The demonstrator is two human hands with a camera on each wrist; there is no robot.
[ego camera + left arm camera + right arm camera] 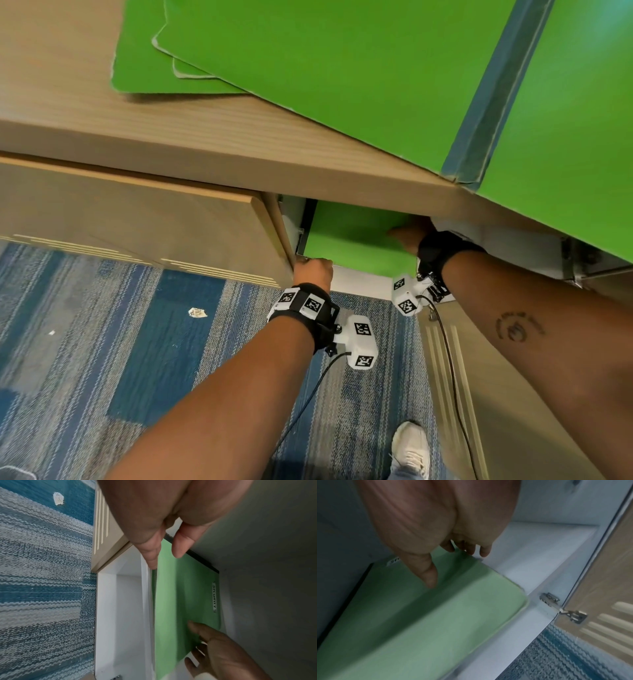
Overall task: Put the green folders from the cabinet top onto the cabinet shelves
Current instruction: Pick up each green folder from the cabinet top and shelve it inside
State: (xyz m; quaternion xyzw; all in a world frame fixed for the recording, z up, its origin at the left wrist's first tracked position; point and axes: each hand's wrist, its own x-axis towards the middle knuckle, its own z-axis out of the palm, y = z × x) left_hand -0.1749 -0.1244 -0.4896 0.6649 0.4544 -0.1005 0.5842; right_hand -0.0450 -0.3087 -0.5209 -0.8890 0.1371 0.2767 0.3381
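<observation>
both hands are inside the open cabinet, under its wooden top (205, 144). one green folder (356, 236) lies in the compartment on the white shelf (530, 566), its near edge sticking out past the shelf front in the head view. a white label reading "security" (214, 597) sits near its far edge.

left hand (313, 270): grip closed on the folder's left near edge; the left wrist view shows thumb and a finger (181, 545) pinching that edge from either side. in the head view the hand sits just beside the edge of the open left door (137, 226).

right hand (411, 236): grip closed on the folder's right side, thumb (428, 573) on top of the green cover, fingers (485, 551) curled over the far right edge. contact under the folder is hidden.

remaining green folders (308, 68) lie in a loose overlapping stack on the cabinet top; one at the right, with a grey-blue spine (493, 102), overhangs the front edge above the right forearm.

right door (599, 574) stands open, metal hinge (563, 607) showing at the cabinet's side. blue and grey striped carpet (102, 342) below, with a small scrap of paper (197, 312) on it. a white shoe (411, 448) shows at the bottom.
</observation>
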